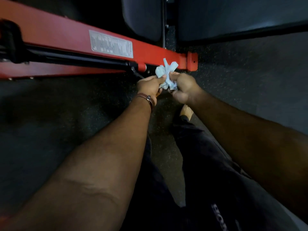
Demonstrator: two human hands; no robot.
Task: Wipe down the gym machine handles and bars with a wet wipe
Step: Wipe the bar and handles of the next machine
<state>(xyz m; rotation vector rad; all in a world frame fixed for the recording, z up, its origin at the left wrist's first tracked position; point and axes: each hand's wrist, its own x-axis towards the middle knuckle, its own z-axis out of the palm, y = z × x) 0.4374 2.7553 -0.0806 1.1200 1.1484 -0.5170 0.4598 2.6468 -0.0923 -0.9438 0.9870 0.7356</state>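
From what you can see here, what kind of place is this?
Most likely a gym: a red steel machine frame with a label plate, black padded seats, and dark speckled rubber flooring.

Speckled floor (233, 84) under red frame (66, 39)

Wipe (166, 73) between left hand (149, 86) and right hand (182, 88), just before frame bar (66, 39), apparently not touching it, floor (233, 80) beneath

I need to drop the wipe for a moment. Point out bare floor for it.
Bare speckled floor lies right of the red beam's end cap, and more floor lies left of the left hand. It is crowded beneath the wet wipe, around the beam's black bracket.
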